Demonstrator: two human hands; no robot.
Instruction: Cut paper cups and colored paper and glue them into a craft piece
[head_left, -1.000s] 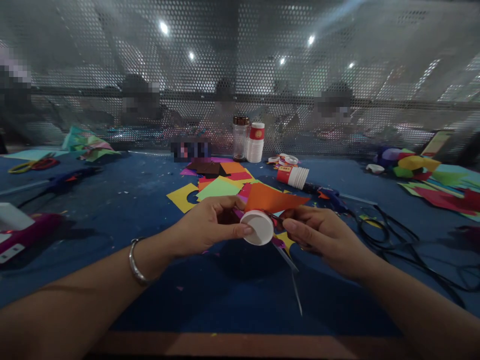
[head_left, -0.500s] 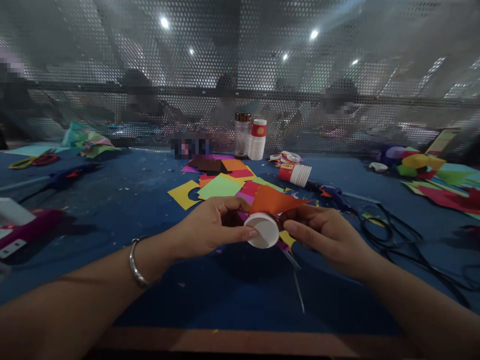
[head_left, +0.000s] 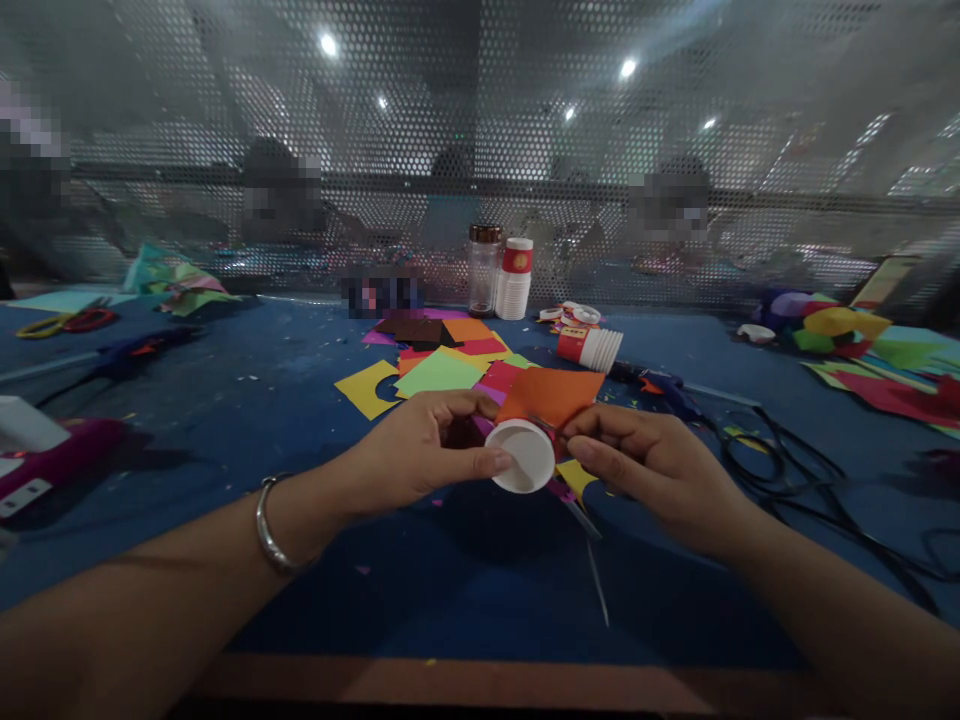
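A white paper cup (head_left: 522, 458), its round end facing me, is gripped in my left hand (head_left: 442, 450), with the thumb on the rim. An orange paper sheet (head_left: 551, 395) stands up behind and above the cup. My right hand (head_left: 637, 455) pinches the lower right part of this sheet beside the cup, thumb and fingers together. Colored paper sheets (head_left: 439, 374) lie on the blue table beyond my hands, and a yellow scrap (head_left: 576, 480) shows below my right fingers.
Stacked cups (head_left: 513, 290) stand beside a clear bottle (head_left: 484, 275) at the back. More cups (head_left: 592, 349) lie near a glue gun (head_left: 671, 393) with black cable (head_left: 795, 480). Scissors (head_left: 67, 322), another glue gun (head_left: 142, 347) and a magenta power strip (head_left: 67, 465) are left.
The orange sheet's right corner has curled in, so it looks less pointed and stands more upright. The cup has tilted slightly, showing more of its inside.
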